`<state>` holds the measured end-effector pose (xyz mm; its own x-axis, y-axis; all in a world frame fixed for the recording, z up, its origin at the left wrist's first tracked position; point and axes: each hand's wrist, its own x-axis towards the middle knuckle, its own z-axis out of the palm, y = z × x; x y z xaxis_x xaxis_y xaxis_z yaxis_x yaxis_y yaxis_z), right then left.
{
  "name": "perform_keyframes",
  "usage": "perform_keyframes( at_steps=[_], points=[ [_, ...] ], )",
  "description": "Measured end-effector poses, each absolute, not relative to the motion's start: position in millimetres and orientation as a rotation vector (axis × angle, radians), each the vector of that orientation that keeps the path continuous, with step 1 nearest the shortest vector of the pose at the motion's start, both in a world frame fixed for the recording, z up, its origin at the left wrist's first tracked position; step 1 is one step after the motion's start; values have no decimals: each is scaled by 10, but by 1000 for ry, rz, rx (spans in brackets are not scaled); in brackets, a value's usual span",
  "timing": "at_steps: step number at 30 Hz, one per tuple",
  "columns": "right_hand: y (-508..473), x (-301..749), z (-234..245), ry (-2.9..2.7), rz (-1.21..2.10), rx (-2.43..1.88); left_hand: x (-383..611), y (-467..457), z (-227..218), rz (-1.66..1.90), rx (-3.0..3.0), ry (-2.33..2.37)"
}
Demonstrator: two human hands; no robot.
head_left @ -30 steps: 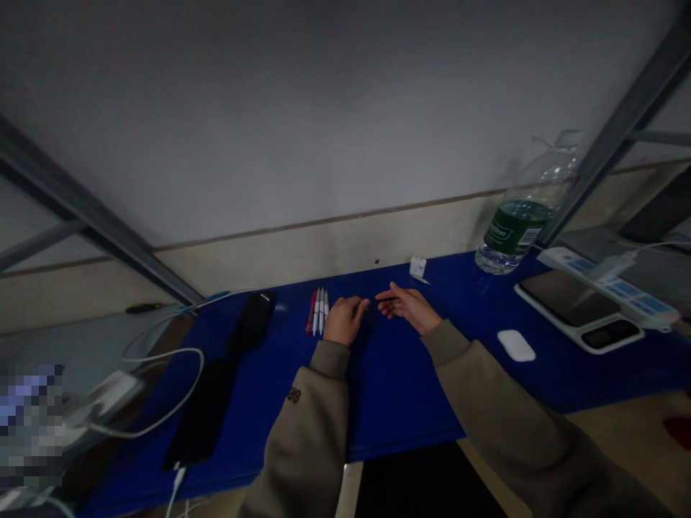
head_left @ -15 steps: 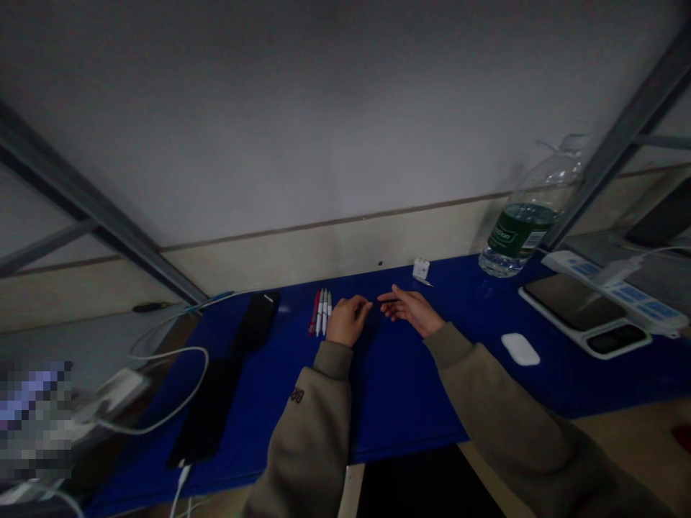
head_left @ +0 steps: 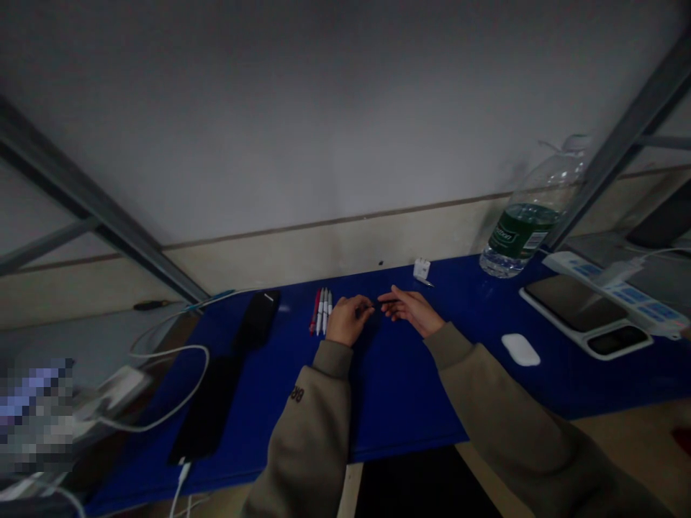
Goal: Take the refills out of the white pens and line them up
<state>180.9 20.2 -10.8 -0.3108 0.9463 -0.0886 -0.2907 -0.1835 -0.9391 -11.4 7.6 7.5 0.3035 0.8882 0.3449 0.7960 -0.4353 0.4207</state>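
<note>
A thin dark pen-like stick (head_left: pixel 384 303) spans the small gap between my hands, above the blue desk mat (head_left: pixel 399 403). My left hand (head_left: pixel 348 320) has its curled fingertips on one end. My right hand (head_left: pixel 410 310) pinches the other end loosely, with its fingers stretched toward my left hand. Just left of my left hand lies a row of several markers (head_left: pixel 321 311), one red and the others white. Both my sleeves are beige.
Along the wall stand a white plug charger (head_left: pixel 422 269) and a water bottle (head_left: pixel 526 226). To the right are a white mouse (head_left: pixel 520 350), a tablet (head_left: pixel 586 316) and a power strip (head_left: pixel 615 291). On the left lie a black case (head_left: pixel 257 320) and a white cable (head_left: pixel 167 388).
My left fingertips have shifted slightly right, closer to the dark stick and my right hand. The whole view has moved a little as my head shifted.
</note>
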Motion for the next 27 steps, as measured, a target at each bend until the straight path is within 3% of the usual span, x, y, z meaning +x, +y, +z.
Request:
perform_keyframes(
  at_steps=[27],
  points=[
    [191,1804,-102,-1085,1677,-877,-85,42,117,834,2349,1428]
  ],
)
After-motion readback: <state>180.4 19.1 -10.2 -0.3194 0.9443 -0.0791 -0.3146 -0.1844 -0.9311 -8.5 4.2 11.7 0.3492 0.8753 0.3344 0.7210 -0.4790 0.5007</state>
